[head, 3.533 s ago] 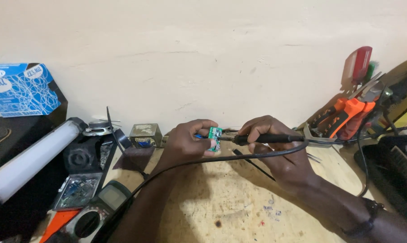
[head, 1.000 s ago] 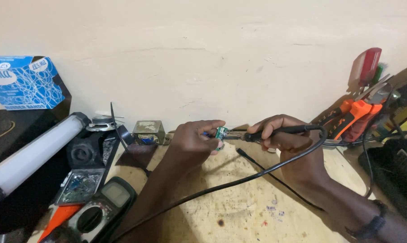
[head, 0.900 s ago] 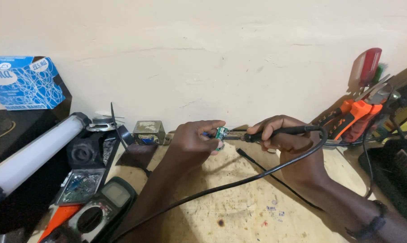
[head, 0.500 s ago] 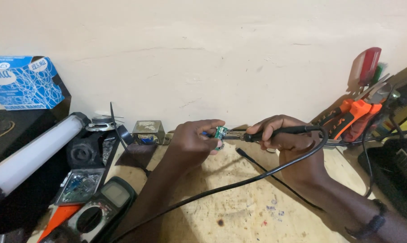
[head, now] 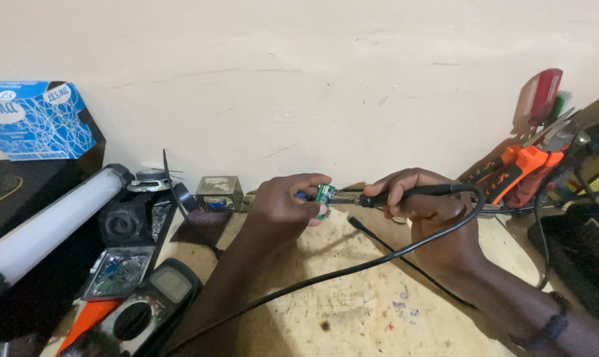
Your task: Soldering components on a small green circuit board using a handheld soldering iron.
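Plain cream wall behind, scuffed plywood bench [head: 379, 311] below, w/ burn marks and small stains on the bare part.

Left hand [head: 283, 211] is closed in a pinch on a small green circuit board [head: 325, 196], held up off the bench near the wall, board edge-on to the camera; fingers wrap the near side so the far edge stays exposed, likely so the tip can reach it. Right hand [head: 418, 201] is clamped pen-style around a black soldering iron [head: 412, 194], its metal tip touching or just at the board's right edge (too small to tell which). Holding it close to the tip end probably gives finer control. The iron's black cable [head: 352, 271] loops back over the right wrist and runs diagonally across the bench toward the lower left, passing under the left forearm.

Left side is crowded: a white tube lamp [head: 44, 228], a blue patterned box [head: 38, 119], a small speaker part [head: 150, 180], a multimeter [head: 147, 314] w/ an orange edge, a clear-lidded case [head: 117, 272], and a small metal block [head: 218, 192] against the wall, just beside the left hand. Right side: orange-handled pliers [head: 521, 168], a red-handled tool [head: 541, 96], and dark gear at the edge.

Open room is the bench middle, between and below the forearms; both flanks are hemmed in.
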